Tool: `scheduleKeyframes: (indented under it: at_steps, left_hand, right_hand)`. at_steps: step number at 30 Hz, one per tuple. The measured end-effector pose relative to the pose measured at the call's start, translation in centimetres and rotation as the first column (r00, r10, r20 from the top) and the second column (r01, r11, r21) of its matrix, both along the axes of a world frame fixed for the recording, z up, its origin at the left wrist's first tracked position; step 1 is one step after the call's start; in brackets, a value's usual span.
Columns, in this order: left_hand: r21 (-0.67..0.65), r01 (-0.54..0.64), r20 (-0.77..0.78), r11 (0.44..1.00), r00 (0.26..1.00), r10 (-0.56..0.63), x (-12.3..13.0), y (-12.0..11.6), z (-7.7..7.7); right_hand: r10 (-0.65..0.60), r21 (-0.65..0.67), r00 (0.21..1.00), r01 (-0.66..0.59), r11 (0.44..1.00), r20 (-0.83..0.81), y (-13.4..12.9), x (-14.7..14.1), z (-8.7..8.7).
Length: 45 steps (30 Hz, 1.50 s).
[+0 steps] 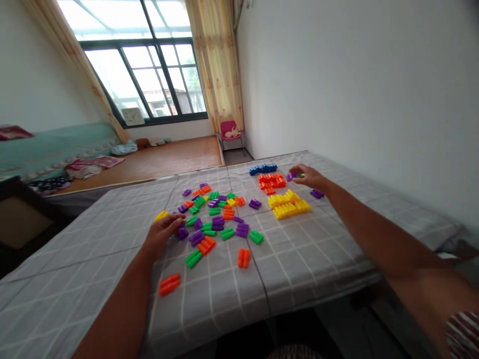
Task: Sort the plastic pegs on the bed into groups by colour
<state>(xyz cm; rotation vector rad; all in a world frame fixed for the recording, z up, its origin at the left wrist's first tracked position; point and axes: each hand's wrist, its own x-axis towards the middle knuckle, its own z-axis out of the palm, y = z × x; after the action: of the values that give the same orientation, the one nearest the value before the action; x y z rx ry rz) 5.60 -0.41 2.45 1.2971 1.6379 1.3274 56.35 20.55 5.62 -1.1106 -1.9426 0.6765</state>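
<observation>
My right hand (310, 176) is closed, its fingertips pinching a purple plastic piece (291, 177) above the far right of the cloth. A bit of green shows at those same fingers. Over at the left edge of a mixed spread of pieces, my left hand (164, 232) has its fingers bent together on a purple piece (182, 233), partly hidden by them. The spread has green pieces (227, 233), orange pieces (206, 245) and purple pieces (242, 230), mostly ribbed and tube-like. Below the right hand lie grouped yellow pieces (290, 205), orange pieces (271, 182) and a lone purple piece (317, 194).
Grouped blue pieces (263, 169) lie at the cloth's far side. A grey checked cloth (299, 259) covers the table, beside a white wall (355, 89). Beyond are a pink chair (229, 130), a low wooden platform (175, 157) and a curtained window (149, 65).
</observation>
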Motion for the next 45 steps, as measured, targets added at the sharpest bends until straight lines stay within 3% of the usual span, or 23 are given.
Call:
scheduleKeyframes:
  at_steps: [2,4,8,12,17,23,29,35,39,42,45]
  left_hand:
    - [-0.019,-0.01,-0.032,1.0,0.999,0.01,0.1,0.2,0.1]
    - [-0.032,-0.026,-0.049,0.999,0.999,0.024,0.0,0.3,0.2]
    - [-0.05,-0.062,-0.08,0.997,0.995,0.058,-0.6,0.5,0.1]
    - [-0.06,-0.076,-0.127,0.995,0.99,0.068,-1.2,0.6,-0.3]
    - [-0.058,-0.062,-0.145,0.996,0.988,0.053,-1.3,0.5,-0.5]
    - [-0.053,-0.06,-0.134,0.997,0.99,0.052,-1.6,0.5,-0.7]
    - [-0.045,-0.08,-0.129,0.996,0.989,0.073,-1.4,0.3,-0.3]
    - [0.022,-0.119,-0.129,0.993,0.984,0.121,-1.7,0.2,-0.5]
    - [0.092,-0.218,-0.069,0.972,0.972,0.224,-1.5,-0.1,-0.3]
    - [0.134,-0.281,0.008,0.95,0.959,0.283,-1.6,-0.1,0.0]
    - [0.136,-0.312,0.037,0.94,0.95,0.31,-1.8,0.4,0.3]
  right_hand:
    - [-0.097,-0.056,0.995,0.098,0.994,0.018,0.6,6.1,-0.6]
    - [-0.137,-0.122,0.99,0.139,0.983,0.027,0.4,10.4,-1.3]
    - [-0.045,-0.198,0.999,0.05,0.979,0.029,-0.2,13.4,-2.3]
    - [0.138,-0.2,0.989,-0.124,0.972,0.059,0.0,12.5,-2.8]
    - [0.208,-0.273,0.97,-0.168,0.947,0.127,-0.3,11.8,-2.6]
    - [0.215,-0.246,0.948,-0.156,0.957,0.234,-0.6,12.1,-2.6]
    - [0.149,-0.186,0.935,-0.092,0.978,0.32,0.6,10.4,-3.8]
    - [0.146,-0.208,0.917,-0.071,0.975,0.371,0.3,10.2,-3.2]
    - [0.007,-0.114,0.93,0.038,0.993,0.369,0.6,10.2,-2.8]
    - [-0.117,0.06,0.949,0.104,0.993,0.292,0.6,7.1,-2.0]
    - [-0.036,0.169,0.963,-0.01,0.986,0.267,-1.4,0.6,-0.8]
